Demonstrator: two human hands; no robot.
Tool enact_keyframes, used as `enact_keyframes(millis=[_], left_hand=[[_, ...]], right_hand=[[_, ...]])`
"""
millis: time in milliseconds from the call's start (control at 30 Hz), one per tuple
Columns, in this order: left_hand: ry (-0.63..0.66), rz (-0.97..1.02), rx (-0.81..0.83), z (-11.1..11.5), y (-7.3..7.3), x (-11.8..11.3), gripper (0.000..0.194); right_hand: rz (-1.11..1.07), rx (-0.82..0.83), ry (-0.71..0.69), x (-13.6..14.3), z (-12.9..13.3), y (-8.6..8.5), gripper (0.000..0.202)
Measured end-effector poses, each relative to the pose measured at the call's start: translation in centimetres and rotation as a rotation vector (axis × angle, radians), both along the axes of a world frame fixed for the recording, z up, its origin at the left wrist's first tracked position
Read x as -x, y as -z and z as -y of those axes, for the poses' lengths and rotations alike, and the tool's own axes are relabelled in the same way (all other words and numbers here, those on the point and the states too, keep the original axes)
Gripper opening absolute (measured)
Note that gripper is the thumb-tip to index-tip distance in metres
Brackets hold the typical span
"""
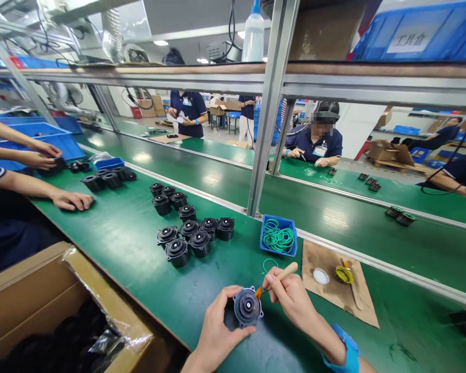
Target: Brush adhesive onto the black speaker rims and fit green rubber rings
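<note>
My left hand [222, 327] grips a round black motor housing [248, 306] by its sides, its top face turned up. In my right hand [289, 298] is a brush [283, 272] with a pale wooden handle. The brush's orange tip touches the upper right edge of the housing. Just above my hands, a single green ring [271, 266] lies on the green table. Behind it a blue bin [278, 235] holds green rings. On a stained cardboard sheet [363, 305] at the right are a white round lid [321, 276] and a yellow-rimmed jar [344, 275].
Several black housings [177, 250] stand left of centre. An open carton [27, 264] of dark parts is at the lower left. Another person's hand [73, 200] rests on the table at the far left. A metal post [270, 114] rises behind the blue bin.
</note>
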State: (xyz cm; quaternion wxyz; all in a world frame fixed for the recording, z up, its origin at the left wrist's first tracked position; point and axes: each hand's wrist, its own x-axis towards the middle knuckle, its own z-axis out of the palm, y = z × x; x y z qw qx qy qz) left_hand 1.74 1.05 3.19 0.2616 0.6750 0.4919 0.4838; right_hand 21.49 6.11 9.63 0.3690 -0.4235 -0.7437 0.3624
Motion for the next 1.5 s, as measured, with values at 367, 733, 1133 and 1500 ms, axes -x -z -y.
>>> enact_keyframes(millis=[367, 733, 1133, 1500], left_hand=[[-0.032, -0.175, -0.345, 0.4, 1.1, 0.0, 0.049], [-0.039, -0.274, -0.483, 0.5, 0.8, -0.2, 0.039], [-0.021, -0.283, -0.506, 0.4, 1.1, -0.1, 0.031], [-0.030, -0.262, -0.496, 0.4, 0.6, -0.2, 0.037]], right_hand=[[-0.207, 0.176, 0.138, -1.1, 1.4, -0.4, 0.066], [-0.114, -0.051, 0.099, 0.3, 2.3, 0.0, 0.071], [-0.024, -0.372, -0.180, 1.5, 3.7, -1.1, 0.049], [-0.003, -0.262, 0.074, 0.1, 1.4, 0.4, 0.070]])
